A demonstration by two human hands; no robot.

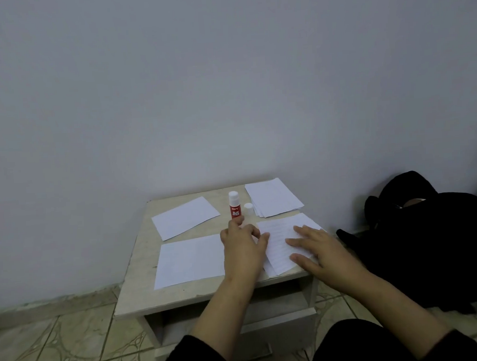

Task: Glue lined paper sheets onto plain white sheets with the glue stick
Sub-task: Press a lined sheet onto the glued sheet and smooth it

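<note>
A red and white glue stick [235,205] stands upright near the back of the small table [143,283], its white cap [249,208] beside it. A lined sheet [277,242] lies at the right front on a plain sheet. My right hand [317,248] presses flat on it with straight fingers. My left hand [242,244] hovers at the sheet's left edge, fingers loosely curled, thumb touching the paper and one finger pointing up toward the glue stick. A stack of sheets [273,197] lies at the back right.
Two white sheets lie on the left half of the table, one at the back [185,217] and one at the front [189,260]. A black bag [431,241] sits on the tiled floor to the right. The wall stands right behind the table.
</note>
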